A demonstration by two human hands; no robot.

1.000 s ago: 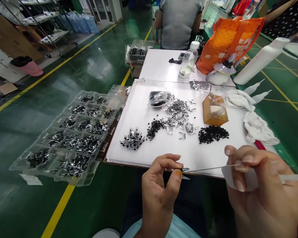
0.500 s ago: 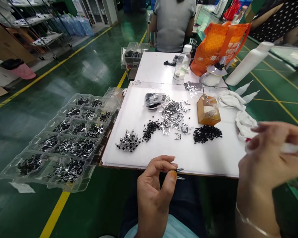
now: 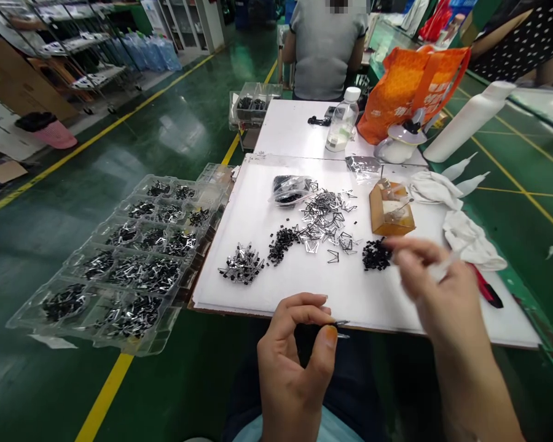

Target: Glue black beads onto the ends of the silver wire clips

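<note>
Near the table's front edge, my left hand [image 3: 295, 362] pinches a small V-shaped metal clip [image 3: 343, 336] between thumb and fingers; a dark part of it shows at the fingertips. My right hand [image 3: 447, 307], blurred, has its fingertips at a pile of tiny black pieces [image 3: 374, 255]. A whitish, translucent, pointed tube [image 3: 449, 263] is held in that hand; its full shape is hidden. Loose metal clips [image 3: 321, 215] lie mid-table beside another heap of black pieces [image 3: 282, 244]. Farther left is a pile of clips with black parts [image 3: 242, 264].
A compartmented clear tray [image 3: 120, 258] full of parts stands left of the table. Around the right side are a small brown box [image 3: 391, 212], white cloths [image 3: 472, 239] and a red-black tool [image 3: 486, 288]. Behind stand a bottle [image 3: 343, 120] and an orange bag [image 3: 410, 92]. A person sits ahead.
My right hand has moved left and inward from the table's right edge to the black pieces, with the tube still in it. My left hand keeps its pinch on the clip. The view has shifted slightly.
</note>
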